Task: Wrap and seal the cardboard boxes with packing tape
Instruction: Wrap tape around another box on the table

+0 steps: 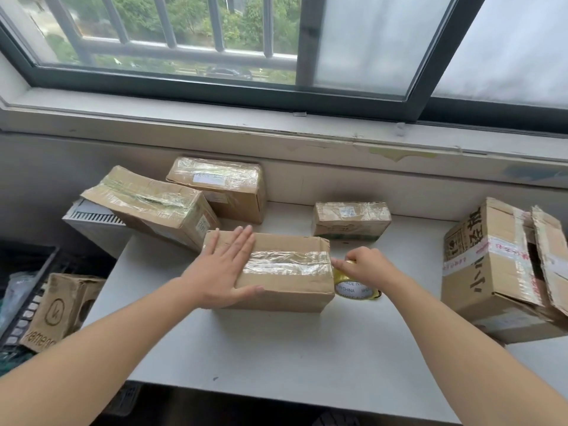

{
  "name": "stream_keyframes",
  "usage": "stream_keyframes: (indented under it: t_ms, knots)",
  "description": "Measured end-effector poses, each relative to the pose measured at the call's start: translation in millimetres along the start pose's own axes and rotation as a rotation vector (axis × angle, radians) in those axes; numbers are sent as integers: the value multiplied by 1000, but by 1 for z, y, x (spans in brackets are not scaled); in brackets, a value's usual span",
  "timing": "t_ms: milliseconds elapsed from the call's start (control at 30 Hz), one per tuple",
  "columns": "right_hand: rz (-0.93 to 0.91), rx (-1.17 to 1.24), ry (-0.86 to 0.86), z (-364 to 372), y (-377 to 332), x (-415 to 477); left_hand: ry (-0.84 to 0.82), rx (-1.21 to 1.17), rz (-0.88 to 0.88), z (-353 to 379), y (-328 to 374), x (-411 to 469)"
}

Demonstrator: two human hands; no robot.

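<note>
The cardboard box [285,292] sits mid-counter [276,348], with the left hand [224,265] spread flat on its top and the right hand [365,265] curled round the tape roll [353,289] at its right end. The box looks light, stiff and apt to slide, so pin the top and pull by the roll.

An indoor parcel-packing corner: a white table [276,348] against a barred window [215,84], taped boxes [153,204] stacked beyond the left hand [221,272], trees [239,23] outside.

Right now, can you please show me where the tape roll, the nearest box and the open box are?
tape roll [353,289]: head view, on its white printed core.
nearest box [285,263]: head view, on its taped top.
open box [491,272]: head view, on its printed side wall.
</note>
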State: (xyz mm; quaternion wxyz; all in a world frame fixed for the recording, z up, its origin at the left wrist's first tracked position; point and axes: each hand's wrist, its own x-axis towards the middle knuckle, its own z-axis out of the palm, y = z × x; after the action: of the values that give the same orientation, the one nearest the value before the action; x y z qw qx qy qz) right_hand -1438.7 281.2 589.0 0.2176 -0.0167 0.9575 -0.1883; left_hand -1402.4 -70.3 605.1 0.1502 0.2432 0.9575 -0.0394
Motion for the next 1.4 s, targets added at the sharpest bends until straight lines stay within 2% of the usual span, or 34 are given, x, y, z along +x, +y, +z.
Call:
stream_keyframes:
  t_ms: [133,267,467,600,700,900,1000,1100,1200,1300,1400]
  knots:
    - [5,0,1,5,-6,-2,-42,26,-48,-2,-24,-15]
    - [7,-2,6,9,-10,-5,-63,-2,-83,-5,-8,-6]
    - [4,5,-7,12,-12,-7,-11,-43,100,-13,87,44]
    - [16,17,-33,11,-6,-8,-34,-45,126,-21,144,74]
    - [16,29,-25,13,-6,-9,-77,33,160,-26,141,81]
    - [64,56,34,8,-17,-19,-15,26,168,-36,119,82]
    - [1,118,101,-27,-21,-29,34,-133,170,-54,110,80]
    - [-106,403,241,-75,-36,-45,209,-411,168,-85,83,68]
    - [-265,627,317,-114,-67,-61,377,-678,310,-98,51,49]
    - [-394,628,236,-127,-100,-68,437,-879,308,-83,29,29]
    - [-430,591,165,-113,-130,-64,392,-919,238,-65,9,9]
